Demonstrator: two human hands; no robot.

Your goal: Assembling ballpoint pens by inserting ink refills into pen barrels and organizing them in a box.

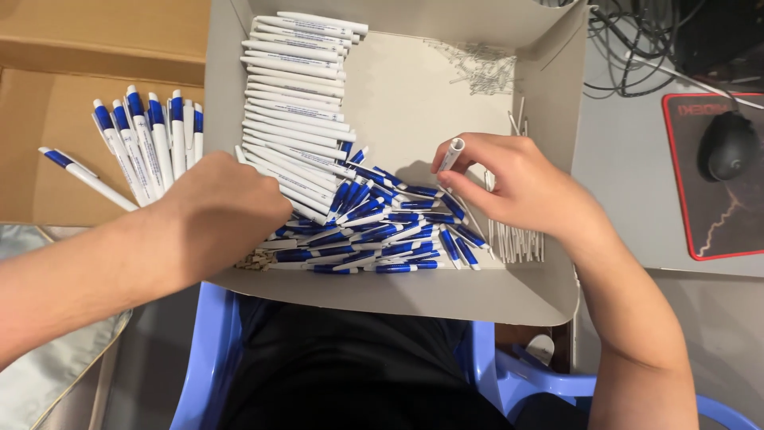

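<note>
An open grey cardboard box (414, 287) rests on my lap. Inside it, white pen barrels (294, 87) lie stacked along the left, and blue-and-white pen tops (382, 227) are heaped at the front. My left hand (219, 211) reaches into the heap at the box's left front, its fingers hidden among the parts. My right hand (513, 187) holds a white pen barrel (452, 154) upright between thumb and fingers over the middle of the box. Thin white refills (517, 239) lie under my right wrist.
A brown cardboard box (48, 183) at the left holds several assembled blue-and-white pens (147, 143). More small white parts (481, 64) lie in the grey box's far corner. At the right, a black mouse (726, 145) sits on a red-edged pad (716, 227), with cables behind. A blue plastic chair (215, 350) is below.
</note>
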